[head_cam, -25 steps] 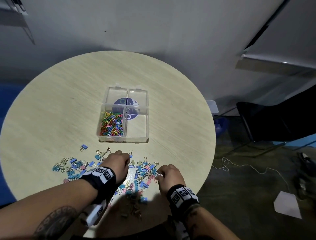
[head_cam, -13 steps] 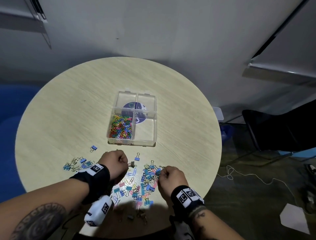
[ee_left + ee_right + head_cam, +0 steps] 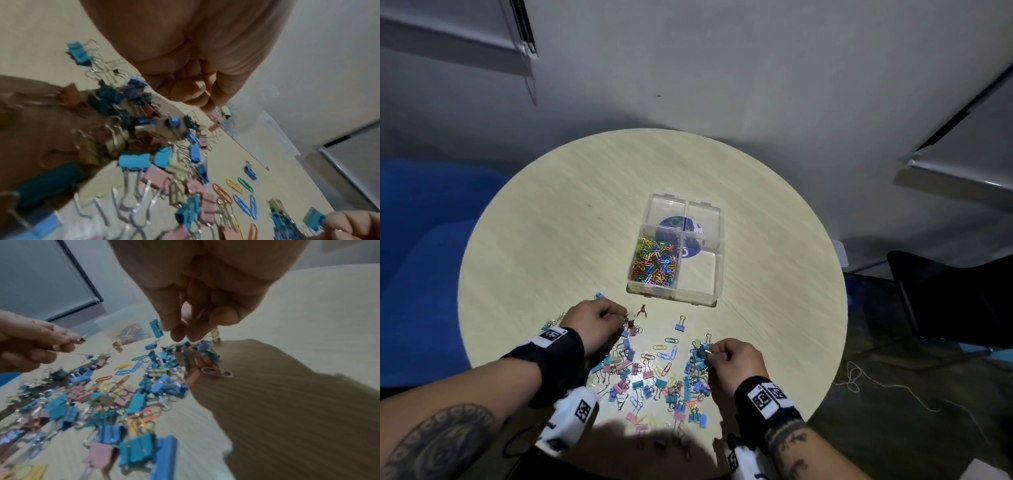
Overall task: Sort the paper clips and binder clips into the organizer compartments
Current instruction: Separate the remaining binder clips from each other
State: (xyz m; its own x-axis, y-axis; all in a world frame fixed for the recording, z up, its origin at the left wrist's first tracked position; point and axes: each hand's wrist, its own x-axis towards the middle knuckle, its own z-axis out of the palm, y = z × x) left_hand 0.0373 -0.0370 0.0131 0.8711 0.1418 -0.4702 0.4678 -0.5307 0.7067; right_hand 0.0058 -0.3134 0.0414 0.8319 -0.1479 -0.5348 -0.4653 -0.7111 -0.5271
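Observation:
A clear four-compartment organizer [image 3: 717, 240] stands mid-table, and colored paper clips [image 3: 655, 262] fill its near-left compartment. The other three compartments look bare. A mixed pile of binder clips [image 3: 654, 380] and loose paper clips [image 3: 671, 341] lies near the front edge. My left hand [image 3: 599, 318] is at the pile's far-left corner and pinches a small dark binder clip [image 3: 80, 340] between thumb and fingertips. At the pile's right side, my right hand [image 3: 732, 356] has its fingers curled and pinches a teal binder clip [image 3: 313, 217].
One blue binder clip [image 3: 680, 325] lies alone between the pile and the organizer. The round wooden table [image 3: 551, 222] ends close behind the pile. A blue seat [image 3: 421, 240] is on the left, and a black chair [image 3: 945, 294] and a floor cord [image 3: 859, 380] are on the right.
The head view has shifted, so the table sits lower and further right in frame. Both hands stay at the pile. The left hand has moved slightly toward the organizer with a clip pinched.

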